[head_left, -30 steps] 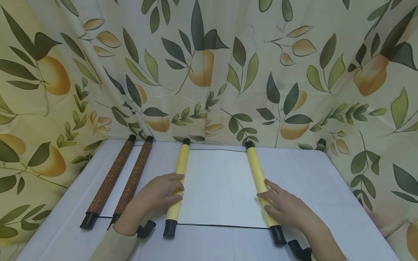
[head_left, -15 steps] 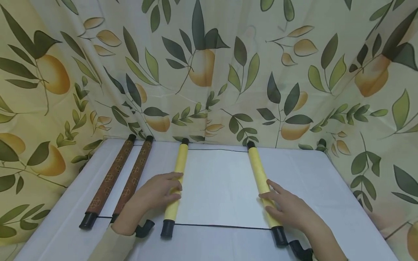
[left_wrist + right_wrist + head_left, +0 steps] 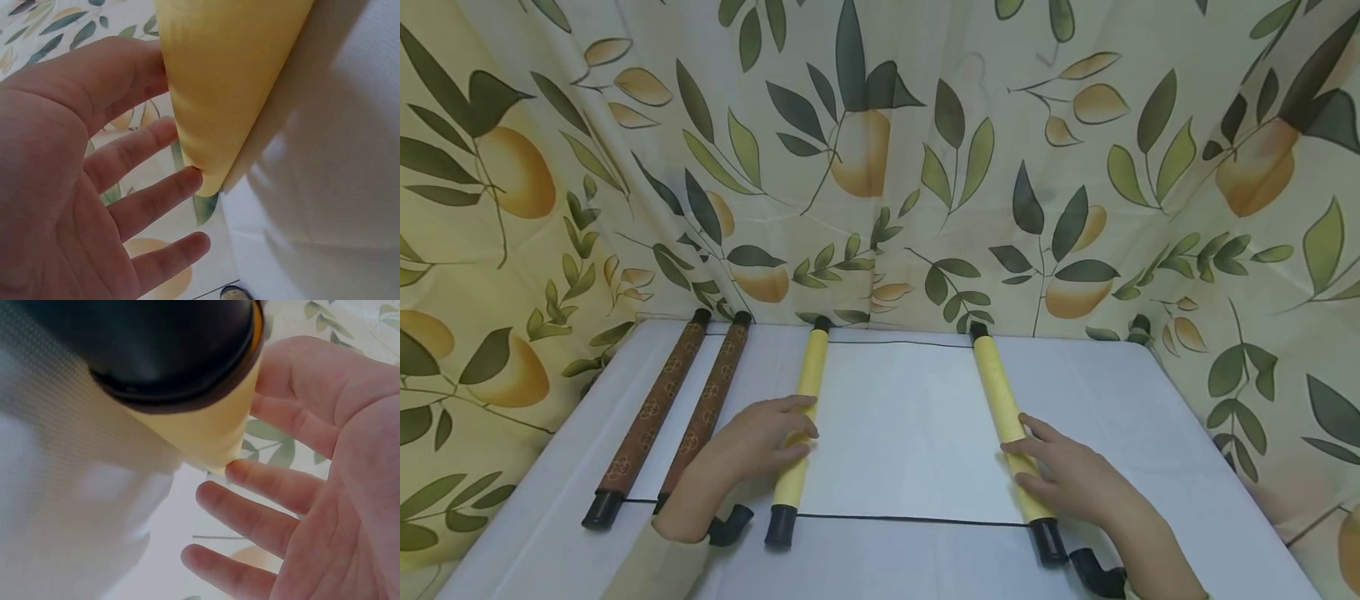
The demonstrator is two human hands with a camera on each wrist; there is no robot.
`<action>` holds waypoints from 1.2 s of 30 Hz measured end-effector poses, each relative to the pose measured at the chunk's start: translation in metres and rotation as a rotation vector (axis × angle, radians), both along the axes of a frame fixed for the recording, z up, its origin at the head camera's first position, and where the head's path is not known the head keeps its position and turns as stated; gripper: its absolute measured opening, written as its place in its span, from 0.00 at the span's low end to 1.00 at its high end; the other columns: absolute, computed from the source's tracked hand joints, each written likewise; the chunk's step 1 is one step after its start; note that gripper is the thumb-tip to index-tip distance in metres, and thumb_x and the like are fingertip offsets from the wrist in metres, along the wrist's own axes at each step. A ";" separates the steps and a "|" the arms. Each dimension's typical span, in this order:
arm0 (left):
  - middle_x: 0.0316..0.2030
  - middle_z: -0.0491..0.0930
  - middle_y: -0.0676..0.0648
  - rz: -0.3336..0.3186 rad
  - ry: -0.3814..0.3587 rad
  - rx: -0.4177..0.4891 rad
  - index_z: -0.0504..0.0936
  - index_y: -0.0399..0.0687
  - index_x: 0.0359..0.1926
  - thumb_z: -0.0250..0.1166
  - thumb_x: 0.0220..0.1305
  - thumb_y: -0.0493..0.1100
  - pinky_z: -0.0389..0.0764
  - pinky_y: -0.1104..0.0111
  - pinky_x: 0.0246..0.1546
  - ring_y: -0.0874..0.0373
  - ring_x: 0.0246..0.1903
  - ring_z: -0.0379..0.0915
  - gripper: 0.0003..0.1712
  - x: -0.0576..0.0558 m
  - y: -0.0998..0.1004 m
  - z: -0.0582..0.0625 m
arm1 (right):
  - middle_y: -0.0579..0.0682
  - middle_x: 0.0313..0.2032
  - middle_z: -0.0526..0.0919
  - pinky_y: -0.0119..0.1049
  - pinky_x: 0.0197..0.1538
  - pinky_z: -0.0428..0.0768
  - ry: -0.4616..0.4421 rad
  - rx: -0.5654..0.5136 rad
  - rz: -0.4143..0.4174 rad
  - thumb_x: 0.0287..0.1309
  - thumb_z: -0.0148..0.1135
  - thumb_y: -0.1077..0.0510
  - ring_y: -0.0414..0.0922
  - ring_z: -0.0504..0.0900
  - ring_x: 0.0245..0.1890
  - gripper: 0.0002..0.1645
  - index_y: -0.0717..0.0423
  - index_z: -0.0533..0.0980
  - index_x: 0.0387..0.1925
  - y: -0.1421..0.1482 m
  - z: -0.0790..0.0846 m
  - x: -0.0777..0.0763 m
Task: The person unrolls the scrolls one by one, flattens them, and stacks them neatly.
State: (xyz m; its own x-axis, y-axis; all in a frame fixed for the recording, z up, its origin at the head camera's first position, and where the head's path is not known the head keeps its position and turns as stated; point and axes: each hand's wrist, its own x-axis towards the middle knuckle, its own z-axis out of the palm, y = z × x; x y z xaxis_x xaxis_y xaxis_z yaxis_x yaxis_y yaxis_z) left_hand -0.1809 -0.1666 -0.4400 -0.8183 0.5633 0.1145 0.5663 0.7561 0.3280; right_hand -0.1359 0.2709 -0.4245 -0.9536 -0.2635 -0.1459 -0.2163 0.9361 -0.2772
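A partly unrolled scroll lies on the white table, its white sheet point(image 3: 902, 433) spread between a left yellow roll point(image 3: 814, 367) and a right yellow roll point(image 3: 997, 383). Black knobs cap the rolls' ends. My left hand point(image 3: 758, 442) touches the outer side of the left roll with fingers fairly straight. On the other side, my right hand point(image 3: 1075, 479) rests its fingertips against the right roll. Close up, the left wrist view shows the yellow paper surface point(image 3: 225, 81) beside extended fingers. In the right wrist view, extended fingers meet the roll below its black end cap point(image 3: 175, 356).
Left of my left hand lies another scroll with two brown patterned rolls point(image 3: 655, 408) close together; my left forearm hides part of one. Behind the table point(image 3: 1105, 400) hangs a curtain point(image 3: 917, 250) printed with fruit and leaves. Black devices point(image 3: 1096, 573) sit at both wrists.
The two yellow rolls have moved slightly apart, the left one leftward and the right one rightward, both hands moving with them. The white sheet between them shows a little wider.
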 end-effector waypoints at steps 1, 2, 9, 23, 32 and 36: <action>0.65 0.74 0.46 0.002 0.001 -0.005 0.89 0.57 0.40 0.69 0.63 0.48 0.77 0.54 0.58 0.47 0.61 0.74 0.07 0.000 0.000 0.000 | 0.60 0.72 0.63 0.68 0.53 0.75 -0.007 0.001 -0.004 0.56 0.69 0.47 0.66 0.72 0.63 0.24 0.40 0.81 0.56 0.000 0.000 0.000; 0.65 0.75 0.46 -0.002 0.009 -0.008 0.89 0.57 0.40 0.69 0.63 0.48 0.76 0.54 0.59 0.47 0.62 0.74 0.06 0.000 0.000 0.000 | 0.60 0.72 0.63 0.68 0.53 0.75 -0.010 0.002 -0.006 0.56 0.69 0.47 0.66 0.72 0.63 0.24 0.40 0.81 0.56 0.001 0.001 0.000; 0.63 0.76 0.44 -0.026 0.054 -0.007 0.87 0.57 0.35 0.72 0.60 0.47 0.78 0.55 0.56 0.46 0.62 0.73 0.03 -0.001 -0.003 0.001 | 0.60 0.72 0.64 0.68 0.54 0.74 -0.002 -0.002 -0.002 0.54 0.71 0.43 0.66 0.72 0.63 0.26 0.40 0.81 0.55 0.003 0.002 0.000; 0.63 0.76 0.45 -0.001 0.029 -0.065 0.90 0.55 0.41 0.69 0.63 0.49 0.75 0.53 0.60 0.47 0.64 0.71 0.08 -0.003 -0.006 0.001 | 0.62 0.71 0.65 0.69 0.51 0.75 -0.008 0.000 0.008 0.56 0.69 0.49 0.67 0.73 0.61 0.25 0.40 0.81 0.57 0.010 0.004 0.000; 0.63 0.76 0.44 0.013 0.023 -0.067 0.89 0.54 0.40 0.71 0.59 0.47 0.76 0.54 0.59 0.47 0.63 0.72 0.08 -0.003 -0.008 0.001 | 0.62 0.72 0.63 0.72 0.50 0.73 -0.041 -0.015 0.001 0.53 0.72 0.42 0.68 0.71 0.63 0.29 0.39 0.80 0.58 0.012 0.005 0.001; 0.63 0.76 0.44 0.015 0.013 -0.056 0.89 0.54 0.39 0.71 0.59 0.43 0.76 0.54 0.59 0.46 0.63 0.72 0.06 -0.002 -0.009 0.002 | 0.62 0.72 0.62 0.71 0.51 0.73 -0.062 -0.005 -0.007 0.57 0.70 0.46 0.68 0.71 0.63 0.28 0.38 0.79 0.60 0.014 0.006 0.001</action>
State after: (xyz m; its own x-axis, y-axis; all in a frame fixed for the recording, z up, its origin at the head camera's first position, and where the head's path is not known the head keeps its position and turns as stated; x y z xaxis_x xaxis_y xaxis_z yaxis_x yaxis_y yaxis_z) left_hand -0.1829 -0.1751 -0.4383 -0.8255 0.5565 0.0936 0.5584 0.7815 0.2782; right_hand -0.1350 0.2848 -0.4187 -0.9447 -0.2572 -0.2033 -0.1916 0.9363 -0.2943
